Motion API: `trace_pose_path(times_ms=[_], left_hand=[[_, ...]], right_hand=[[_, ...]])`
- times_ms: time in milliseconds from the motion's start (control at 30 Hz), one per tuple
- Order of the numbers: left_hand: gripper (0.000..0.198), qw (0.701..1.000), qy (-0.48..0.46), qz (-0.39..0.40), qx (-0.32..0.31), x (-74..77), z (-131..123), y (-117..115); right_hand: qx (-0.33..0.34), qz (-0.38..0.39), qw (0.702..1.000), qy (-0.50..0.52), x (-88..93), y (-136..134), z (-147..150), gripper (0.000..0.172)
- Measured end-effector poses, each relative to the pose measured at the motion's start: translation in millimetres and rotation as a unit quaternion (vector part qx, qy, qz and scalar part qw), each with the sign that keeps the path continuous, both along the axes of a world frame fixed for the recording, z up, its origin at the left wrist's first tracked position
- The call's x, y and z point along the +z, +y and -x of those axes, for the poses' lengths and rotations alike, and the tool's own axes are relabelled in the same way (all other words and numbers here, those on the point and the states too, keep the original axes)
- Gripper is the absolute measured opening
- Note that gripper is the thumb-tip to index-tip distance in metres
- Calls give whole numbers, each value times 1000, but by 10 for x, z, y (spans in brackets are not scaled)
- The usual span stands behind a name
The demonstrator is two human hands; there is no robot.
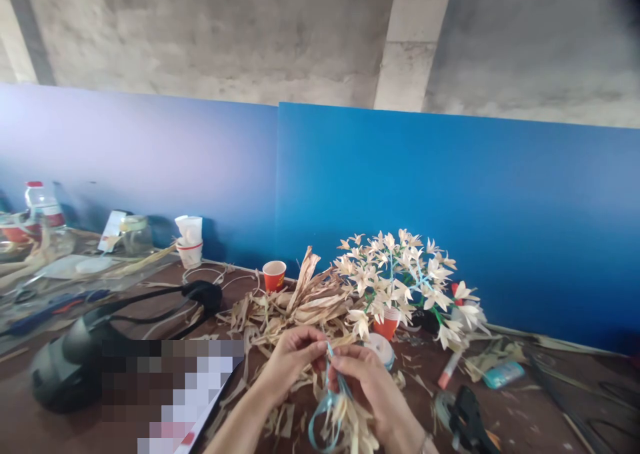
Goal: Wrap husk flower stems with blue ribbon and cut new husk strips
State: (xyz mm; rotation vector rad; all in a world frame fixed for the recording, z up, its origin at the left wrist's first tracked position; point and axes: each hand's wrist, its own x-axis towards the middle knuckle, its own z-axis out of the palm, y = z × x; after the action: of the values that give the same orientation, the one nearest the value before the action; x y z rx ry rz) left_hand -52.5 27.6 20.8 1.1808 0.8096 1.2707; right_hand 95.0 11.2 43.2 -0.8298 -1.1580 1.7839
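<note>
My left hand pinches the upper end of a narrow light-blue strip between thumb and fingers. Close beside it, my right hand is closed on the same strip, its thumb and forefinger pressed together. Below my hands the strip hangs in a loose loop. A small bunch of pale dried-husk flowers hangs under my right palm; whether my hidden fingers grip its stem, I cannot tell. Behind stands a large bouquet of cream husk flowers on green and blue stems, by an orange paper cup.
Dried husks are heaped beyond my hands, near a red paper cup. A white roll lies behind my right hand. To the right are a black glue gun and a light-blue packet. A blue partition backs the table.
</note>
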Motion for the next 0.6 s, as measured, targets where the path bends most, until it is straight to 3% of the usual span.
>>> trace_pose_path(times_ms=[100,167,233,333,400,467,533,600], left_hand=[[22,999,-39,28,-24,-5,7,-16],[21,997,-67,28,-34,-3,15,-25],[22,997,-69,21,-30,7,19,-30],[24,999,-33,13,-1,20,1,-28],[27,1000,-6,9,20,16,-28,-23],[29,999,18,5,34,2,-57,-17],[29,999,31,2,32,-14,-69,-9],[28,999,31,1,20,-23,-59,0]], right_hand=[[77,77,993,38,-45,41,-39,18],[101,90,990,28,-60,60,-56,20],[80,55,995,-7,-55,67,-56,19],[-24,-93,987,-128,-27,40,-27,15],[-116,-223,934,-254,-18,-2,1,12],[-188,-335,839,-386,-30,-47,24,6],[-225,-411,741,-482,-58,-77,37,13],[-238,-453,678,-527,-89,-86,38,18]])
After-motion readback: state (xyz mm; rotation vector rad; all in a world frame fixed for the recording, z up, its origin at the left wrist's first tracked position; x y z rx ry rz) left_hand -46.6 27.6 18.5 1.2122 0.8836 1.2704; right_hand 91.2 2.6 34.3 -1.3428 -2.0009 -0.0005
